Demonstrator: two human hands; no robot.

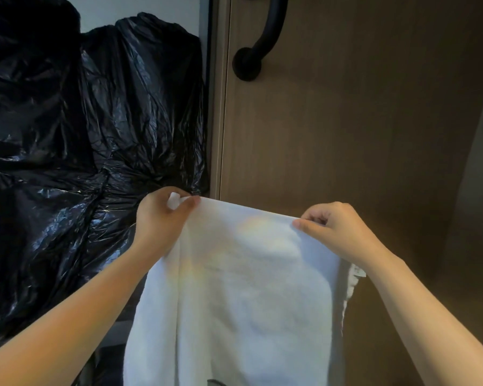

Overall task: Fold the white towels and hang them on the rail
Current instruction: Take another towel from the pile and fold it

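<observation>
Progress early: one white towel held up by its top edge, nothing visibly hung.
Left grip pinches its corner at 9 o'clock, right grip pinches the corner at 3 o'clock; the cloth hangs toward 6 o'clock, smooth, a second layer showing at its right edge. Folding and hanging likely remain.

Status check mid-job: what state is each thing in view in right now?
towel: held up by its top edge, hanging down, looks doubled over
left hand: pinches the towel's top left corner
right hand: pinches the towel's top right corner
bags: crumpled, piled at the left
door: appears closed
handle: the part in view is bare
</observation>
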